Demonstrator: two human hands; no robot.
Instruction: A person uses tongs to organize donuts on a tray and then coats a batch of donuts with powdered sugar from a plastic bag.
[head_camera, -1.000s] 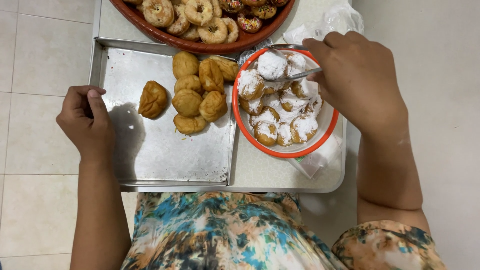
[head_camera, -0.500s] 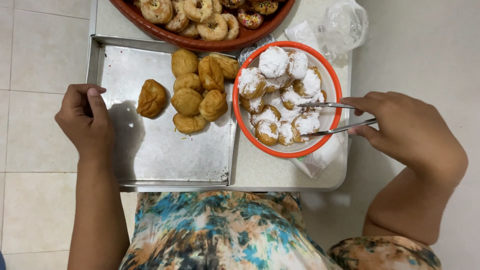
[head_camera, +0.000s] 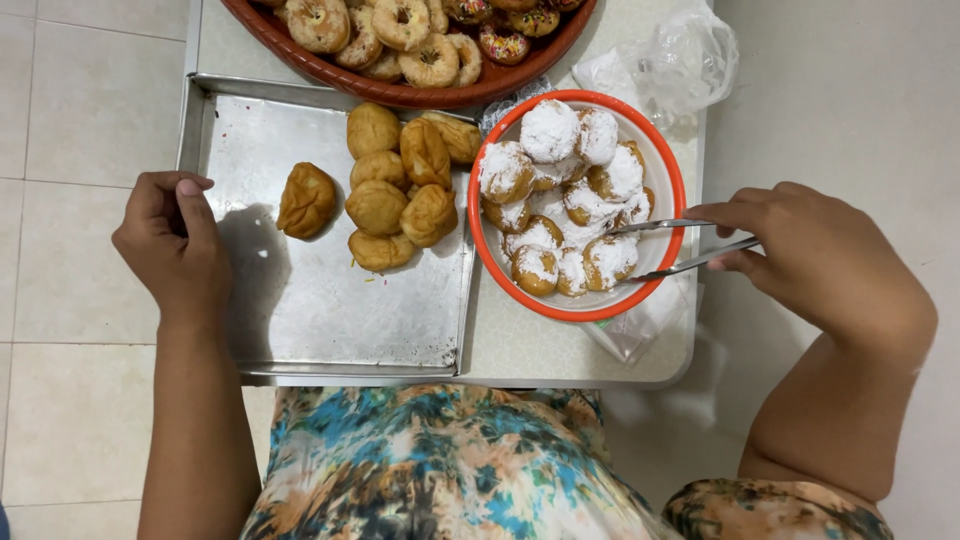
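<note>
Right hand (head_camera: 820, 265): right of centre in the frame, fingers pinched on the handles of metal tongs (head_camera: 680, 245). The tong arms stand slightly apart, tips reaching over the rim of the orange-rimmed bowl (head_camera: 672, 190) among the sugared pieces; whether the tips grip one cannot be told.

Orange-rimmed bowl: centre right, white inside, holding sugar-dusted pastries (head_camera: 560, 190) heaped together, white powder over brown crust. It stands on the tabletop (head_camera: 520, 345), just beside the right edge of the tray.

Left hand (head_camera: 170, 245): left of centre, fingers curled over the left rim of the metal tray (head_camera: 330, 310), thumb lying on the rim's inner side.

Metal tray: rectangular, silver, centre left of the frame. Plain fried buns (head_camera: 400, 185), golden brown, clustered in its upper right part; one bun (head_camera: 306, 200) lies apart to the left of the cluster. Lower half bare but for crumbs.

Brown basket (head_camera: 420, 95): top edge of the frame, partly cut off, filled with ring doughnuts (head_camera: 400, 30), some with coloured sprinkles at its right side.

Clear plastic bag (head_camera: 680, 60): upper right, crumpled, on the tabletop corner beside the bowl.

Tiled floor (head_camera: 80, 100): pale, surrounding the tabletop.
</note>
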